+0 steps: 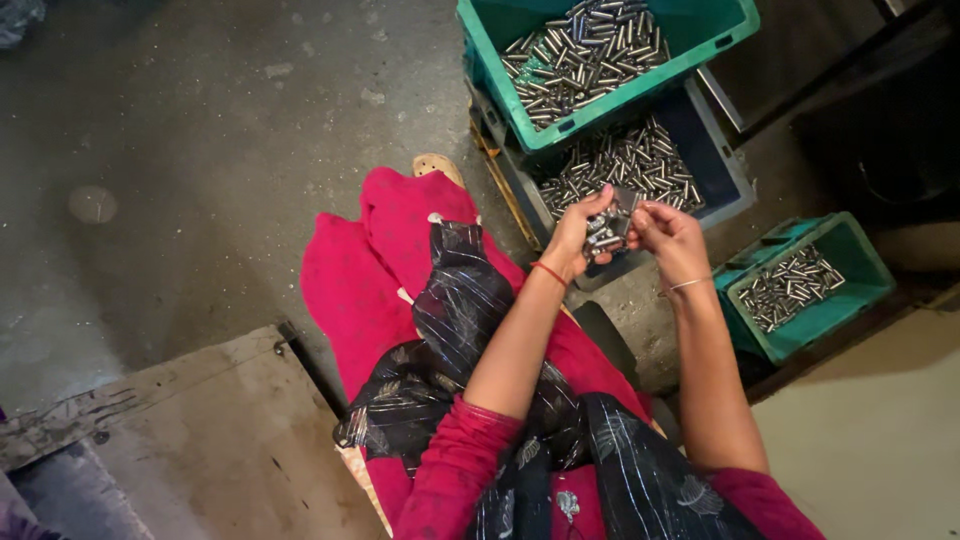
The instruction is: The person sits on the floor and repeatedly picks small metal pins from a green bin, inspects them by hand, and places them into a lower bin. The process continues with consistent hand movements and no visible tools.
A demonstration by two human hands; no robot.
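I am cupping a bunch of small metal pins (607, 233) in my left hand (578, 236), palm up so none are falling. My right hand (668, 236) is pinching at the bunch, right above the grey crate (722, 165), beyond my knees.

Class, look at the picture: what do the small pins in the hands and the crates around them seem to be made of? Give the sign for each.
Pins: probably bare metal, perhaps steel; they are silvery-grey and glint in the light. Green crate: likely moulded plastic, with an even colour, matt sheen and a moulded rim. Blue crate: seemingly plastic too, with the same smooth walls.
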